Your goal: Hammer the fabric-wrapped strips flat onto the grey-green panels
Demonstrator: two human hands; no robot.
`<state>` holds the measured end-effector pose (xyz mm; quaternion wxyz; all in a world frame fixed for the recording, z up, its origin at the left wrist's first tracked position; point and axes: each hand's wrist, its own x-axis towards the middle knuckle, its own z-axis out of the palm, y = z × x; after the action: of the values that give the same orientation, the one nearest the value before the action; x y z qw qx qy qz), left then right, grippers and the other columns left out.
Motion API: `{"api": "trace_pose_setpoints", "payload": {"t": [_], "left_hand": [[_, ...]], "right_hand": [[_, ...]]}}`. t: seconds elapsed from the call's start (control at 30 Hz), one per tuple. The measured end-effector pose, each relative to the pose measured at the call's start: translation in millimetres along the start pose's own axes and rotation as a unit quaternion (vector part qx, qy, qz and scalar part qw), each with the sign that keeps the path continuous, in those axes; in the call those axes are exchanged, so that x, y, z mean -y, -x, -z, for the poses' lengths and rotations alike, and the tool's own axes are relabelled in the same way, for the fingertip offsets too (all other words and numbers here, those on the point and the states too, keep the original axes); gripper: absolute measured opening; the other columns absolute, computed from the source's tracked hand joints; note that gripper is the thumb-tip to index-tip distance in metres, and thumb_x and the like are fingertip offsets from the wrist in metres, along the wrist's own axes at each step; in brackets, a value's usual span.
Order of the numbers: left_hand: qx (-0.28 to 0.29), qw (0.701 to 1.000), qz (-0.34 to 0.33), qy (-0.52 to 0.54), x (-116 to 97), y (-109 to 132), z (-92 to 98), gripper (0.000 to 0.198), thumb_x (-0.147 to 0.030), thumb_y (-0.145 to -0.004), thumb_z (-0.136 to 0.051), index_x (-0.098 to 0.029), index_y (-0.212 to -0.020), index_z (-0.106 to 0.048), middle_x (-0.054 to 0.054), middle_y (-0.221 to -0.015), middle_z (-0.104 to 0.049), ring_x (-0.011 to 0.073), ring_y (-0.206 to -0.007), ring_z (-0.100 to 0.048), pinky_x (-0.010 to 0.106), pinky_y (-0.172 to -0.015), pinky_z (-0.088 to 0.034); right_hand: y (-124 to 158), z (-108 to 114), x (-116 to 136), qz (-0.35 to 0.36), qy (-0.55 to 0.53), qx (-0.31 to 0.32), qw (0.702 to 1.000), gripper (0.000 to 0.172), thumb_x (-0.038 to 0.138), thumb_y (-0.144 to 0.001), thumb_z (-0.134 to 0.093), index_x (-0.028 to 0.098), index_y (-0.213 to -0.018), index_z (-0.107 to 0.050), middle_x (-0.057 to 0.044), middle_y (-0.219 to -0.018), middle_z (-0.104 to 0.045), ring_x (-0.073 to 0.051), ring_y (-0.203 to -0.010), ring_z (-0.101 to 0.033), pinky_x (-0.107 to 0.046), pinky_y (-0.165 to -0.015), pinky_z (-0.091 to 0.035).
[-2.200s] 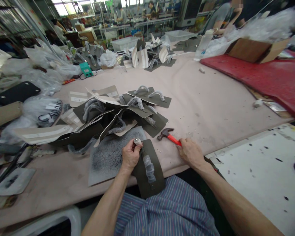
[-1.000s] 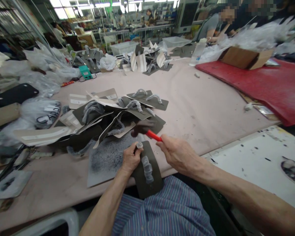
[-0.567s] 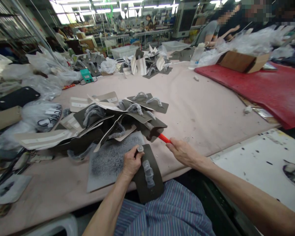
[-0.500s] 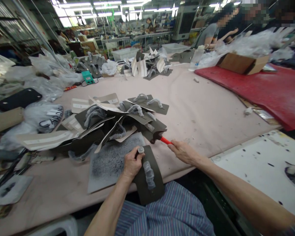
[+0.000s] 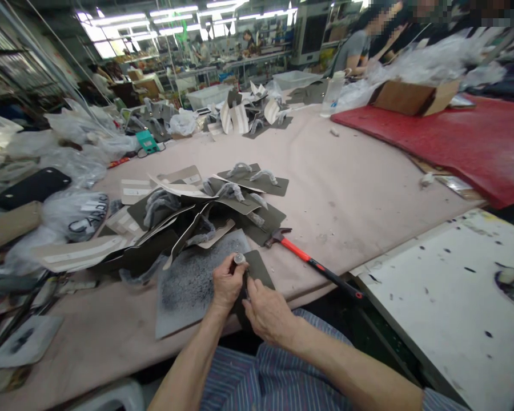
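My left hand point(image 5: 228, 285) is closed around a short metal punch point(image 5: 239, 258) with a round top, held over a dark olive panel point(image 5: 260, 268). My right hand point(image 5: 268, 311) is closed beside it on the same panel, over the place where its plastic-wrapped handle lies; the hand covers the handle. Under the left hand lies a grey, speckled board point(image 5: 188, 285). A claw hammer point(image 5: 302, 254) with a red and black handle lies on the table to the right, its head touching the pile of similar panels point(image 5: 167, 228) with plastic-wrapped handles.
Clear plastic bags point(image 5: 68, 200) and a black flat piece point(image 5: 32, 188) crowd the left. A red sheet point(image 5: 445, 142) bears an open cardboard box point(image 5: 411, 98) at the right. A white machine table point(image 5: 437, 291) adjoins the near right edge. Co-workers sit farther back.
My right hand has let go of the hammer, now lying on the table, and has moved left onto the panel beside my left hand. My left hand keeps holding the punch.
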<state>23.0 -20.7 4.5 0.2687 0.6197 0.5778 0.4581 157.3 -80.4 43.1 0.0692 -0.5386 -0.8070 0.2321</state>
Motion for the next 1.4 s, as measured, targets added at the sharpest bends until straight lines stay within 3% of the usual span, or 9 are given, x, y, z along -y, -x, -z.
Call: {"api": "trace_pose_setpoints", "payload": {"t": [0.13, 0.33, 0.5, 0.63, 0.77, 0.9, 1.07, 1.23, 1.4], "left_hand": [[0.06, 0.997, -0.053, -0.018, -7, -4, 0.4, 0.01, -0.028, -0.084, -0.061, -0.02, -0.084, -0.068, 0.001, -0.078, -0.071, 0.015, -0.074, -0.066, 0.024, -0.075, -0.052], [-0.029, 0.995, 0.042, 0.083, -5, -18, 19.4, 0.021, -0.035, -0.084, -0.063, -0.016, -0.093, -0.066, 0.004, -0.08, -0.072, 0.0167, -0.072, -0.068, 0.026, -0.069, -0.055], [-0.094, 0.991, 0.035, 0.088, -7, -8, 44.9, 0.023, -0.036, -0.084, -0.066, -0.017, -0.097, -0.066, 0.004, -0.086, -0.074, 0.0173, -0.08, -0.07, 0.027, -0.078, -0.056], [-0.167, 0.974, 0.083, 0.13, 2, 6, 56.9, 0.028, -0.039, -0.081, -0.069, -0.016, -0.097, -0.066, 0.006, -0.086, -0.075, 0.0183, -0.08, -0.072, 0.028, -0.079, -0.058], [-0.2, 0.967, 0.11, 0.116, 18, 21, 64.5, 0.028, -0.039, -0.08, -0.071, -0.016, -0.094, -0.067, 0.006, -0.083, -0.075, 0.0185, -0.076, -0.073, 0.027, -0.076, -0.059], [-0.192, 0.966, 0.121, 0.122, 21, 29, 66.6, 0.028, -0.04, -0.08, -0.071, -0.015, -0.094, -0.067, 0.007, -0.083, -0.075, 0.019, -0.077, -0.073, 0.027, -0.076, -0.059], [-0.234, 0.957, 0.1, 0.138, 3, 22, 73.0, 0.028, -0.038, -0.079, -0.072, -0.014, -0.094, -0.067, 0.006, -0.084, -0.075, 0.0187, -0.076, -0.073, 0.029, -0.076, -0.06], [-0.222, 0.96, 0.078, 0.149, -6, 11, 73.5, 0.027, -0.037, -0.081, -0.071, -0.015, -0.097, -0.066, 0.004, -0.084, -0.073, 0.017, -0.076, -0.072, 0.029, -0.078, -0.06], [-0.125, 0.974, 0.088, 0.165, -2, 6, 45.0, 0.025, -0.035, -0.081, -0.07, -0.015, -0.096, -0.065, 0.004, -0.085, -0.073, 0.0175, -0.078, -0.072, 0.029, -0.077, -0.059]], "right_hand": [[-4, -1, -3, -0.016, 0.008, 0.016, 1.0, 0.034, 0.026, -0.098, -0.038, 0.008, -0.122, -0.053, -0.016, -0.099, -0.067, -0.027, -0.086, -0.068, -0.034, -0.075, -0.051], [-2, 8, -7, -0.031, -0.025, 0.034, 0.999, 0.046, 0.03, -0.098, -0.039, 0.005, -0.136, -0.048, -0.02, -0.093, -0.07, -0.03, -0.085, -0.07, -0.037, -0.073, -0.051], [-7, 18, -8, -0.059, -0.294, -0.065, 0.952, 0.045, 0.035, -0.099, -0.04, 0.017, -0.139, -0.05, -0.007, -0.084, -0.07, -0.02, -0.074, -0.068, -0.029, -0.07, -0.051], [-4, 25, -11, -0.094, -0.41, 0.031, 0.907, 0.058, 0.039, -0.1, -0.034, 0.015, -0.152, -0.027, -0.002, -0.071, -0.065, -0.017, -0.055, -0.061, -0.026, -0.052, -0.048], [3, 39, -13, 0.015, -0.161, 0.066, 0.985, 0.06, 0.016, -0.091, -0.044, 0.014, -0.149, -0.031, -0.009, -0.09, -0.068, -0.02, -0.078, -0.067, -0.029, -0.07, -0.049], [-3, 62, -11, 0.065, 0.112, 0.06, 0.99, 0.023, 0.017, -0.092, -0.051, 0.017, -0.113, -0.061, -0.011, -0.093, -0.064, -0.023, -0.078, -0.064, -0.03, -0.067, -0.044], [-10, 82, -12, 0.077, 0.075, -0.027, 0.994, 0.026, 0.04, -0.09, -0.065, 0.016, -0.08, -0.062, -0.009, -0.099, -0.059, -0.019, -0.084, -0.058, -0.028, -0.071, -0.04], [7, 50, -18, -0.053, -0.1, -0.034, 0.993, 0.026, 0.034, -0.091, -0.062, 0.019, -0.074, -0.05, 0.002, -0.066, -0.051, -0.014, -0.063, -0.049, -0.026, -0.06, -0.031], [28, 9, -9, -0.082, -0.227, -0.026, 0.97, 0.021, 0.03, -0.093, -0.053, 0.02, -0.076, -0.046, 0.002, -0.065, -0.052, -0.013, -0.06, -0.046, -0.025, -0.059, -0.029]]}}
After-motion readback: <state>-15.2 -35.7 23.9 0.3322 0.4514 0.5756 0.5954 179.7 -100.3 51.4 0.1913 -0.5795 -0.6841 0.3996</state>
